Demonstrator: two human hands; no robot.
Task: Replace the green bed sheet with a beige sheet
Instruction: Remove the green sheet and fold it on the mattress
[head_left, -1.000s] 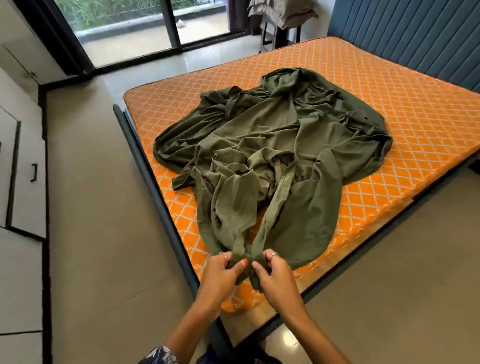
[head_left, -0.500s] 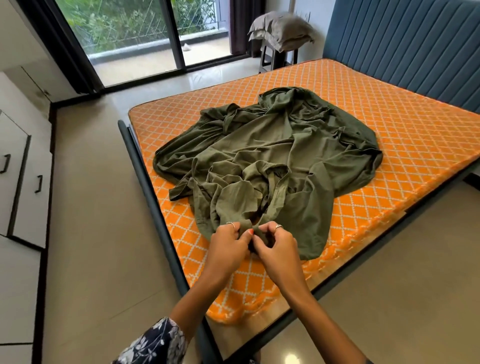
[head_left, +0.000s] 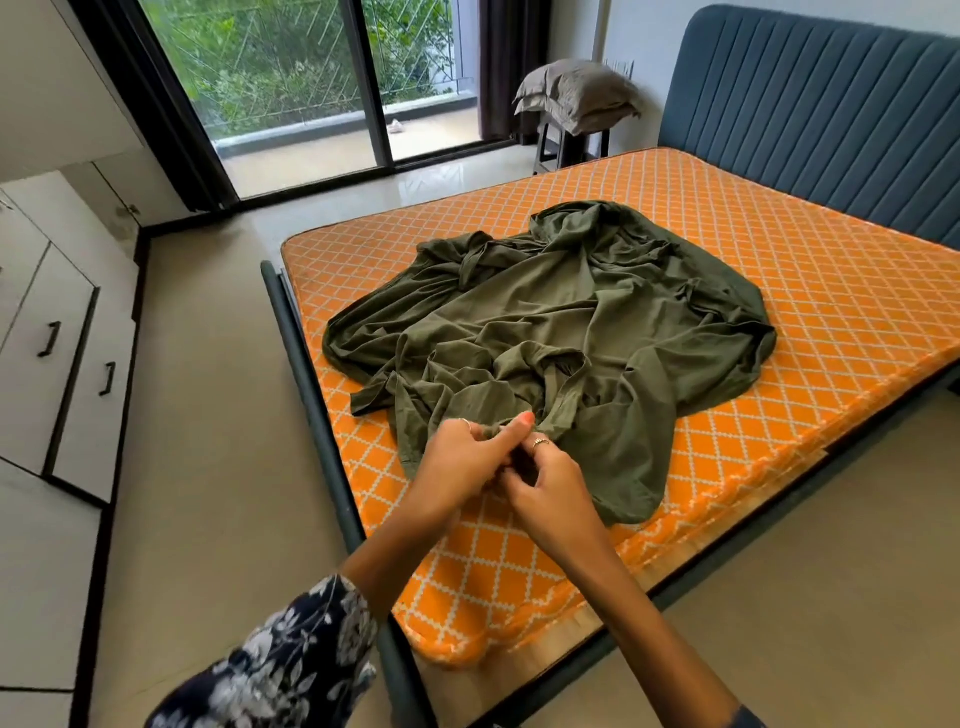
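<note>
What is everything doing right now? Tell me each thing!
Green sheet: off, bunched on the mattress.
Mattress: bare.
Left hand: pinching the sheet's edge.
Right hand: gripping the sheet's edge.
Pillows: stacked on a stool.
Drawers: closed.

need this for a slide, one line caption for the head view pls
Both hands, left and right, pinch the near edge of a crumpled green sheet on the bare orange mattress.
</note>
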